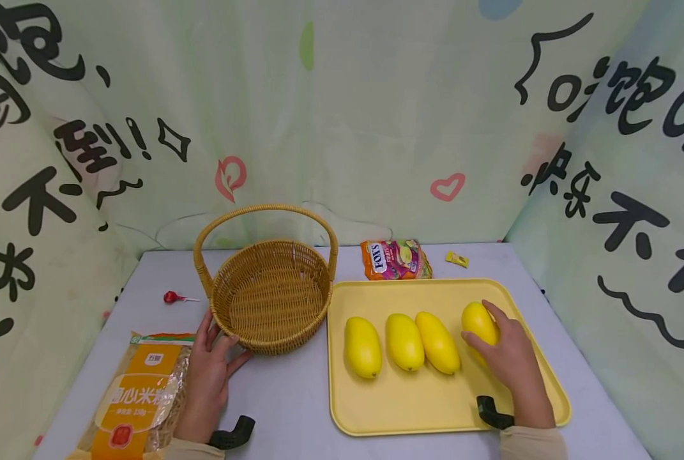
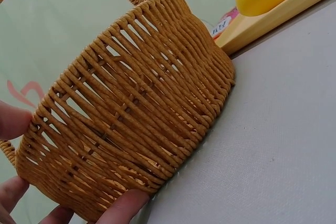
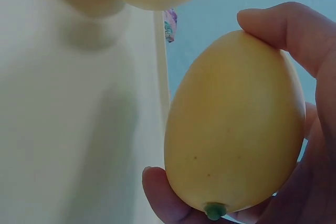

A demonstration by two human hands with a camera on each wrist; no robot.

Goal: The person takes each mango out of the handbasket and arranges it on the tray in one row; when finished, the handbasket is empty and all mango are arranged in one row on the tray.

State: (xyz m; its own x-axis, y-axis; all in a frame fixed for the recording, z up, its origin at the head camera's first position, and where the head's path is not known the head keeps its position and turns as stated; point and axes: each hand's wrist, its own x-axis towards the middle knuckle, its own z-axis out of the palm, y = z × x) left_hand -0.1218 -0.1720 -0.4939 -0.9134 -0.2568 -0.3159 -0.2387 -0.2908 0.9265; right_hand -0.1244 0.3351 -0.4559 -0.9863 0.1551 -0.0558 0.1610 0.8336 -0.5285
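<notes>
My right hand (image 1: 516, 359) holds a yellow mango (image 1: 478, 319) at the right side of the yellow tray (image 1: 399, 409). In the right wrist view, thumb and fingers curve round this mango (image 3: 231, 119), with its small green stem end showing below. Several more mangoes lie on the tray, among them one at the left (image 1: 363, 348) and one in the middle (image 1: 405, 342). On the left, my left hand (image 1: 204, 386) grips the near left side of a brown wicker basket (image 1: 273, 342). Spread fingers touch its weave and rim in the left wrist view. Nothing lies inside the basket.
A bag of rice noodles (image 1: 137, 390) lies beside my left forearm. Behind it is a red lollipop (image 1: 172, 298). Beyond the tray are a Fox's candy bag (image 1: 396, 260) and a small yellow candy (image 1: 457, 259). Printed curtains surround the table; the basket's tall handle (image 1: 265, 207) arches up.
</notes>
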